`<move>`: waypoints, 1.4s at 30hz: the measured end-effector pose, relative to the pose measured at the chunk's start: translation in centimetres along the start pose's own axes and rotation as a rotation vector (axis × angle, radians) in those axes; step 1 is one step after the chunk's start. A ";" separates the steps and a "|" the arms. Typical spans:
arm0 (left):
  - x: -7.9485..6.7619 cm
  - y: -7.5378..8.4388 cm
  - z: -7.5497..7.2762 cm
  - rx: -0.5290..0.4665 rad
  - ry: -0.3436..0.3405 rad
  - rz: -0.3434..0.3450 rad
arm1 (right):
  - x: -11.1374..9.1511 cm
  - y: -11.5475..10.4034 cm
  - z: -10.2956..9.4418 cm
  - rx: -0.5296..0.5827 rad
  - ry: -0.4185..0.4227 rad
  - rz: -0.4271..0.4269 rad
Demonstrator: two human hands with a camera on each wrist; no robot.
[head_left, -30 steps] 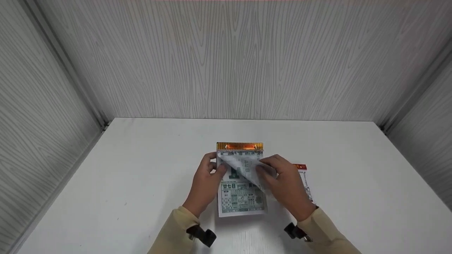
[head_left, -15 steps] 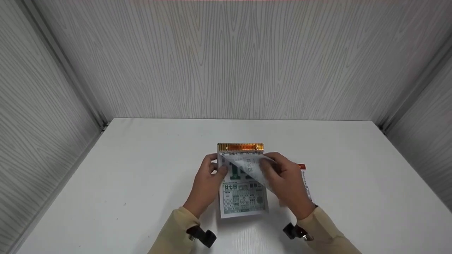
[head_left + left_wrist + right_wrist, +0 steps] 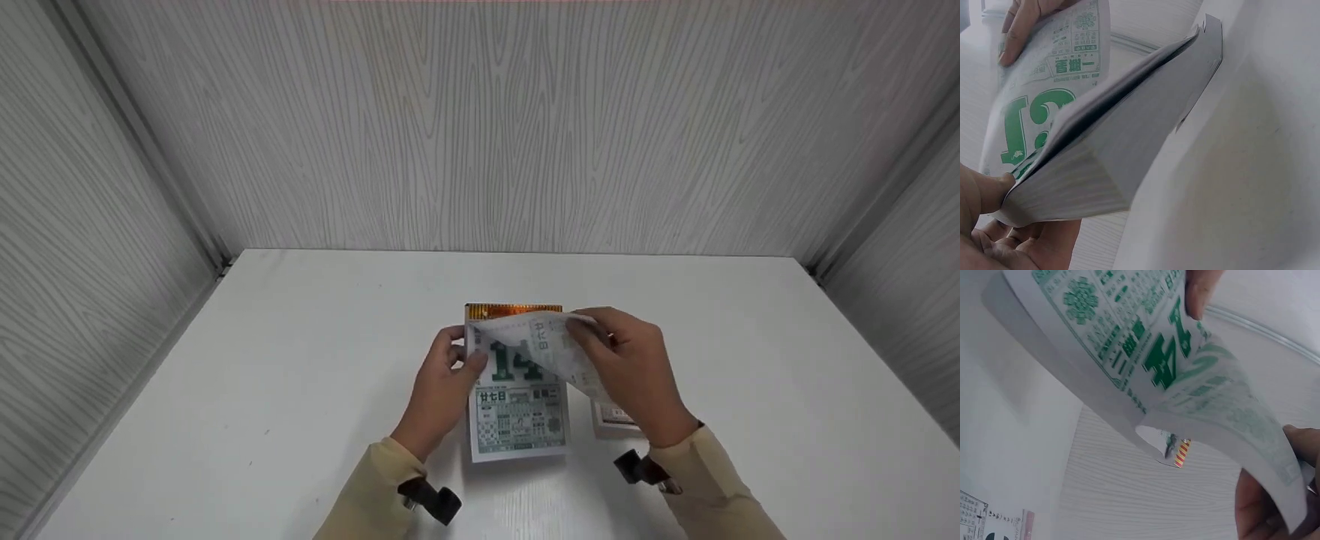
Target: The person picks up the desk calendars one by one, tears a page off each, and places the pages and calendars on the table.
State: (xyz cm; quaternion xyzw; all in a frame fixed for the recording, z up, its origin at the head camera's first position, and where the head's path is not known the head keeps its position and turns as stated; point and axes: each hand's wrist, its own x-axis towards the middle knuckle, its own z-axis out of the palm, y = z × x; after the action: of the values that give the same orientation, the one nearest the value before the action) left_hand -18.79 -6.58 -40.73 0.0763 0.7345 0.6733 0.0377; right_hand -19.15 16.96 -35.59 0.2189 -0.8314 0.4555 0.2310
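A thick tear-off calendar (image 3: 519,424) with an orange and gold header strip (image 3: 502,310) is held tilted above the table. My left hand (image 3: 441,390) grips its left edge, thumb on the front and fingers behind; the left wrist view shows the thick block of pages (image 3: 1067,194) in that grip. With thumb and fingers, my right hand (image 3: 637,367) pinches the lower part of the top page (image 3: 559,346), which is folded up and to the right. Beneath it the green number 14 shows. In the right wrist view the lifted page (image 3: 1230,396) curves away from the block.
A second printed calendar or pad (image 3: 613,418) lies on the white table (image 3: 315,360), partly hidden under my right hand; its printed corner (image 3: 1002,523) shows in the right wrist view. Wood-grain panels (image 3: 480,135) enclose the back and sides.
My right hand has moved up and right, lifting the page further, so more of the 14 is uncovered. My left hand keeps its grip with little movement.
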 end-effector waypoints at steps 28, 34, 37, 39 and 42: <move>-0.2 -0.7 0.7 -0.021 -0.062 0.029 | 1.4 0.8 0.3 0.093 0.075 0.154; -1.1 1.5 0.7 -0.034 -0.103 0.021 | 1.4 1.1 0.3 0.105 0.133 0.165; -1.4 2.1 0.7 -0.015 -0.109 0.027 | 1.4 0.6 0.2 0.101 0.147 0.136; -1.4 2.2 0.6 -0.009 -0.103 0.030 | 1.5 -0.1 0.1 0.081 0.146 0.103; -1.4 2.1 0.6 -0.018 -0.096 0.035 | 1.5 -1.4 -0.1 0.037 0.138 0.062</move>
State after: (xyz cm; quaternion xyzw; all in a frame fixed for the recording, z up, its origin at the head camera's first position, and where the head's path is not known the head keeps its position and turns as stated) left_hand -17.16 -6.10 -38.73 0.1211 0.7242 0.6760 0.0619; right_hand -19.57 16.17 -33.75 0.1655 -0.8113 0.4917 0.2695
